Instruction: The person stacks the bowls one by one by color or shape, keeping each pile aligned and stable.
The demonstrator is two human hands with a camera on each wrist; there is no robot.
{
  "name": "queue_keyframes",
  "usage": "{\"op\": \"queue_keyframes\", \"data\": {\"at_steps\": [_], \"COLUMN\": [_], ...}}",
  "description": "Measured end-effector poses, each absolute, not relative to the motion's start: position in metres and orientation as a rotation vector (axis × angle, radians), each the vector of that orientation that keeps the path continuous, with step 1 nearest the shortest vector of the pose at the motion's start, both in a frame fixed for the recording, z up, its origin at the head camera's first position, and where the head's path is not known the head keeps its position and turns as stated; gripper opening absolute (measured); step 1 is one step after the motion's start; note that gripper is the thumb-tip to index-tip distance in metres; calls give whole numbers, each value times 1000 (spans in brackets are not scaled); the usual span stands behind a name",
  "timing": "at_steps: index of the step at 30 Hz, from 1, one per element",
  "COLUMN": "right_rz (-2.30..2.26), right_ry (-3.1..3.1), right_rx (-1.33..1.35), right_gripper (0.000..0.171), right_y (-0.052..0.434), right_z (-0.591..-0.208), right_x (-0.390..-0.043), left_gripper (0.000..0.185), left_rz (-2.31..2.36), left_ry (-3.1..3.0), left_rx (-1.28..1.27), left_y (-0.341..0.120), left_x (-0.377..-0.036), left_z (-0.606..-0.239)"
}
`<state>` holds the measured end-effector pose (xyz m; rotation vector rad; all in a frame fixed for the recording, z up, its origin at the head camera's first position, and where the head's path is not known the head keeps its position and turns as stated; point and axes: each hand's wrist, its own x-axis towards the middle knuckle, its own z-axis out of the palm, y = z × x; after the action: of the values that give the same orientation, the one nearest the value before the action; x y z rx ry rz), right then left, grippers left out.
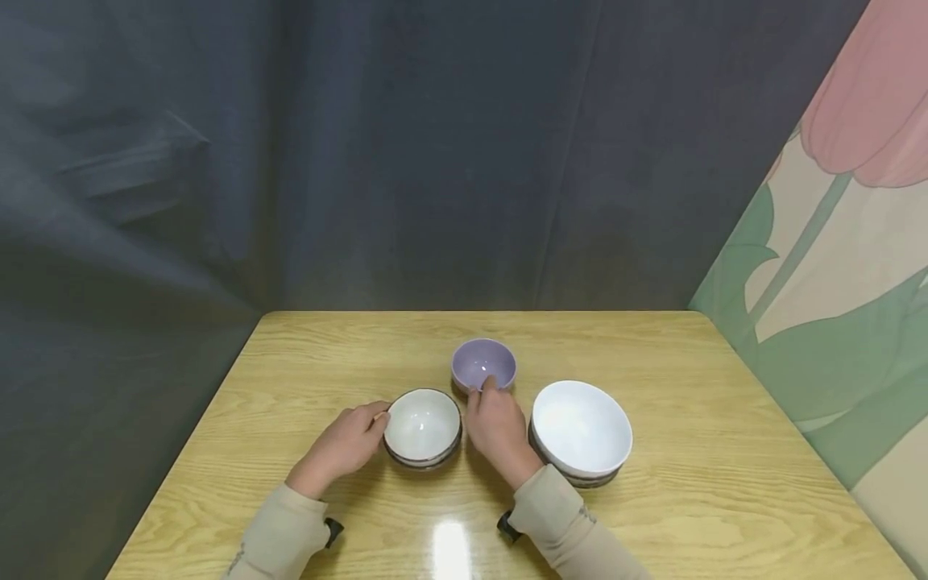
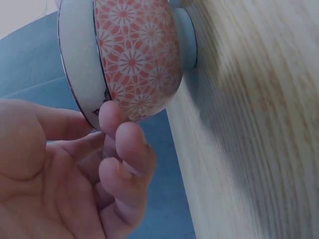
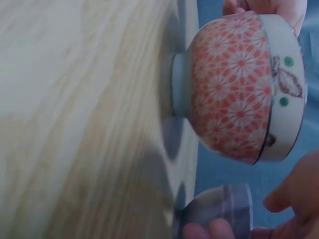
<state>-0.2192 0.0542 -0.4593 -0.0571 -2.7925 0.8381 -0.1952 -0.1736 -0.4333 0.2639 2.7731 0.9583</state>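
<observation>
Three bowls sit on the wooden counter (image 1: 652, 499), and both hands are in among them. The left hand (image 1: 344, 443) is at the left side of the patterned bowl (image 1: 423, 427); the left wrist view shows its fingertips (image 2: 112, 114) curled against the bowl's rim and red flowered wall, so I'd call that a light pinch rather than a full grasp. The right hand (image 1: 500, 427) is reaching past it to the small purple bowl (image 1: 483, 364), which stands just behind and between the other two. Its fingers hook over the near rim, and the right wrist view catches fingertips (image 3: 204, 231) on the purple wall low in the picture, so this hand is gripping that bowl. The large white bowl (image 1: 582, 428) stands just to the right of the right forearm, untouched, with a dark edge under it that may be a second bowl; I cannot tell.

All bowls are upright with their feet flat on the counter. To my eye the job in hand is lifting the purple bowl. Best done with thumb and fingers well set on the rim, a straight rise before any sideways travel, and the wrist kept clear of the white bowl close by. The left hand steadying the patterned bowl helps, since glazed bowls slide easily on this shiny top.
</observation>
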Motion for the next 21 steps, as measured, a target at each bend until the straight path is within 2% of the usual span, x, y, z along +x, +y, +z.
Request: {"op": "queue_keyframes", "data": {"at_steps": [7, 9, 12, 14, 17, 21], "right_rz": [930, 997, 1216, 1419, 1737, 1965], "right_ry": [-2747, -2728, -2695, -2660, -2571, -2434], "right_rx": [-99, -142, -225, -300, -407, -481], "right_gripper": [33, 44, 73, 85, 84, 68], "right_y": [52, 50, 50, 50, 52, 51], "right_z": [-466, -467, -469, -471, -475, -480], "right_x": [-223, -224, -226, -228, -231, -232], "left_gripper": [39, 39, 38, 37, 36, 35], "left_rz": [973, 983, 1008, 1040, 1086, 1112], "left_ry": [2769, 2762, 2757, 2748, 2720, 2696], "left_rx": [275, 272, 282, 291, 289, 287], "left_y": [-177, -178, -177, -176, -174, -173], "left_x": [-193, -193, -194, -194, -194, -192], "left_z": [-432, -432, -435, -436, -437, -438]}}
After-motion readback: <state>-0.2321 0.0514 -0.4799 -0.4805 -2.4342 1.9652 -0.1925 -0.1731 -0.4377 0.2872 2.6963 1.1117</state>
